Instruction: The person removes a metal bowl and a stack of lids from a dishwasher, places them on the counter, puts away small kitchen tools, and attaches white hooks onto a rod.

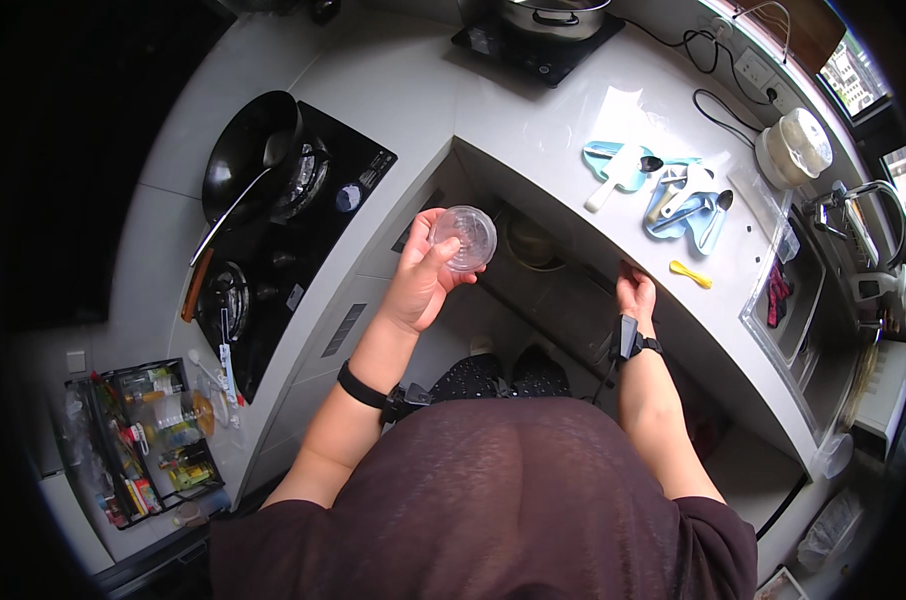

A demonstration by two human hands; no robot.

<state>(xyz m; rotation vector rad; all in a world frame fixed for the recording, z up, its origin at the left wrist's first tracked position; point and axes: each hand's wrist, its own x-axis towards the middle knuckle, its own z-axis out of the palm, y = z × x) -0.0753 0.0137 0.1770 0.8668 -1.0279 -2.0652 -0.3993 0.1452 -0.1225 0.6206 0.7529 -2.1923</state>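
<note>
A small round clear plastic container (474, 231) is in the grip of my left hand (417, 291). My thumb lies across it, and the fingers curl around its far side and underneath. Whether it is a cup or a lid cannot be told. My right hand (636, 295) is at the front edge of the grey countertop (528, 135), on the sink side. Its fingertips reach up to the underside of that edge, and what they touch is hidden. On the counter near it lies a yellow spoon-shaped utensil (691, 274). Beneath the counter is a dark open recess (573, 262).
Utensils lie on a blue tray (653, 206) and a teal board (633, 178). A wok (235, 161) sits on the black cooktop (273, 259) at left. A pot (556, 19) stands on an induction plate. The sink (813, 281) is right; a wire basket (153, 499) holds packets.
</note>
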